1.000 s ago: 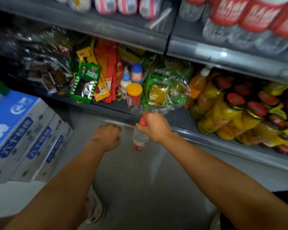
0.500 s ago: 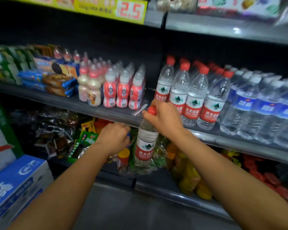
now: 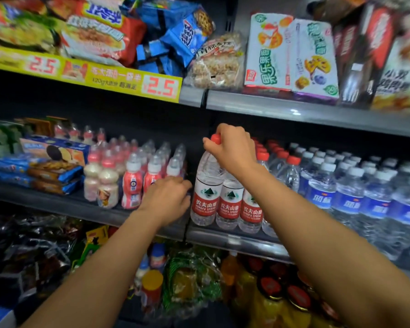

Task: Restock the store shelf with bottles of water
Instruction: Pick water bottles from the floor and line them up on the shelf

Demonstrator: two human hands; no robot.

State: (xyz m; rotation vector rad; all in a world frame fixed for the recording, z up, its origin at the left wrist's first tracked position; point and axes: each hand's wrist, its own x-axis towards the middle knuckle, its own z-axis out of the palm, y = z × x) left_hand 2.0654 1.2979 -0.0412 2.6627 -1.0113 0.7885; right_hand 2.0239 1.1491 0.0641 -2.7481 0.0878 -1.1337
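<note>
1. The middle shelf (image 3: 258, 243) carries the water section. Red-label bottles (image 3: 230, 202) stand at its front edge, with blue-label bottles (image 3: 346, 197) to their right and small pink drink bottles (image 3: 133, 183) to their left.
2. The step in hand looks like setting one bottle in place. The water bottle (image 3: 205, 192) stands upright at the left end of the red-label row, touching its neighbour. Its base seems to sit on the shelf or just above it; which, I cannot tell.
3. The right hand (image 3: 232, 150) pinches that bottle at its red cap (image 3: 215, 138), fingers curled over the top.
4. The left hand (image 3: 167, 200) hovers by the shelf front, between the pink bottles and the water bottle, fingers loosely curled. It appears to hold nothing, though its fingertips are hidden.
5. The next move, I judge, calls for releasing the cap once the bottle stands firm, perhaps nudging it back into line, then fetching another.
6. Hard to read: the right arm covers part of the red-label row, so its depth is unclear. No supply of fresh bottles is in view. The upper shelf's snack packets (image 3: 100, 36) are blurred at the edges.
</note>
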